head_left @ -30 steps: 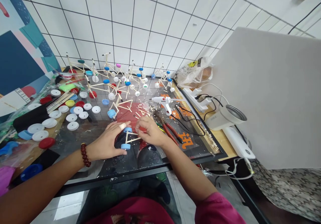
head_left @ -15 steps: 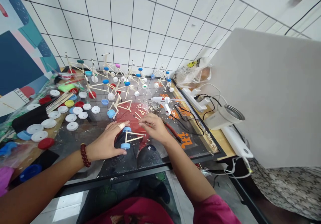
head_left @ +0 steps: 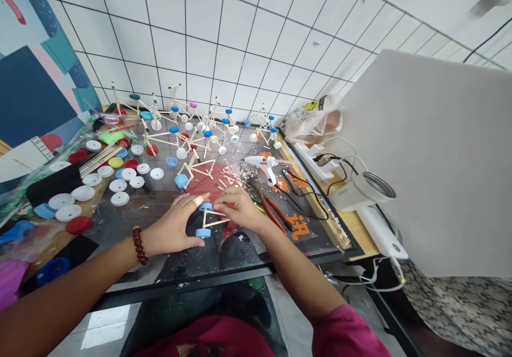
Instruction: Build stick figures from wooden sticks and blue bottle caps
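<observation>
A small frame of wooden sticks [head_left: 216, 222] with light blue bottle-cap wheels lies on the dark tabletop before me. My left hand [head_left: 176, 222] curves around its wheeled side, thumb and fingers apart. The fingers lie beside the far blue cap [head_left: 206, 207], the thumb beside the near blue cap [head_left: 202, 233]; whether they touch is unclear. My right hand [head_left: 239, 208] is closed in a pinch close to the far cap, above the sticks. Anything between its fingertips is hidden. Beyond it lie short loose sticks [head_left: 229, 180].
A white glue gun [head_left: 262, 166] lies to the right with its black cord, near red-handled pliers [head_left: 276, 213]. Several stick models with caps [head_left: 208, 133] stand at the back. White caps [head_left: 120, 199] are scattered left. A power strip [head_left: 314, 162] and metal-rimmed canister [head_left: 364, 192] stand right.
My right hand has moved left and slightly down, closer to the far blue cap. The left hand keeps its pose around the frame. The whole view has shifted slightly.
</observation>
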A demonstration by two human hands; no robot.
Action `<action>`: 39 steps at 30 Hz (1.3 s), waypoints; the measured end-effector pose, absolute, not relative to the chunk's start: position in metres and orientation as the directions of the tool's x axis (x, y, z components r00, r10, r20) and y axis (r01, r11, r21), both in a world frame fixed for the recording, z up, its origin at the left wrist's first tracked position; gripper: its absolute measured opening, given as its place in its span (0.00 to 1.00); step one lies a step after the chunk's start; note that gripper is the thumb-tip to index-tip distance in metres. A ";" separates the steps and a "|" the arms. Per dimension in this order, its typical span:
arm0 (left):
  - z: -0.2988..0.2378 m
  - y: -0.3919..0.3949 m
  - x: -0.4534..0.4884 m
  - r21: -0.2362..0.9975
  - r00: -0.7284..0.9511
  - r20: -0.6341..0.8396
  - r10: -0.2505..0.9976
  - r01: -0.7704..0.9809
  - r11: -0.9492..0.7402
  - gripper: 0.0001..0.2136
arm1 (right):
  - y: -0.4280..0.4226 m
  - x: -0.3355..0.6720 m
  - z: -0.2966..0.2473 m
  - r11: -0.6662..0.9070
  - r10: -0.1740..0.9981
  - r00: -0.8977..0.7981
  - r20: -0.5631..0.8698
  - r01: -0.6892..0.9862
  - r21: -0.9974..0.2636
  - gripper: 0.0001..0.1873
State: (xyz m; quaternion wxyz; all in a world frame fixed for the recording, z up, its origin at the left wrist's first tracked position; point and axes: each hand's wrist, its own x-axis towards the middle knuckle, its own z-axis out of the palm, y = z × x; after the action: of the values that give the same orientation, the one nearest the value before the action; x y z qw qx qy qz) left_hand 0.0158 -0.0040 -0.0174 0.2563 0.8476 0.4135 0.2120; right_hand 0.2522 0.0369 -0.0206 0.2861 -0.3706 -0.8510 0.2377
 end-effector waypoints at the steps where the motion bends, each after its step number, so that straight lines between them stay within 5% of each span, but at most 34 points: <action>1: -0.017 -0.004 0.016 0.612 0.566 0.150 0.811 0.591 -0.526 0.48 | 0.037 0.252 -0.020 0.611 0.768 -0.562 0.308 0.497 -0.617 0.04; 19: -0.015 -0.005 0.016 0.609 0.567 0.171 0.806 0.582 -0.539 0.47 | 0.036 0.251 -0.013 0.624 0.757 -0.538 0.371 0.427 -0.654 0.05; 30: -0.016 -0.005 0.015 0.612 0.567 0.183 0.803 0.574 -0.545 0.46 | 0.047 0.286 -0.004 0.414 0.897 -0.050 0.439 0.442 -0.796 0.17; 39: -0.011 -0.006 0.015 0.635 0.541 0.184 0.821 0.572 -0.519 0.46 | 0.047 0.277 -0.018 0.543 0.834 -0.387 0.392 0.453 -0.708 0.10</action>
State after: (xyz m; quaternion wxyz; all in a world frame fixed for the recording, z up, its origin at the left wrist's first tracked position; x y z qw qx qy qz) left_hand 0.0153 -0.0060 -0.0107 0.2606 0.8382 0.4154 0.2387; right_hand 0.2769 0.0468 -0.0183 0.3767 -0.4056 -0.7933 0.2534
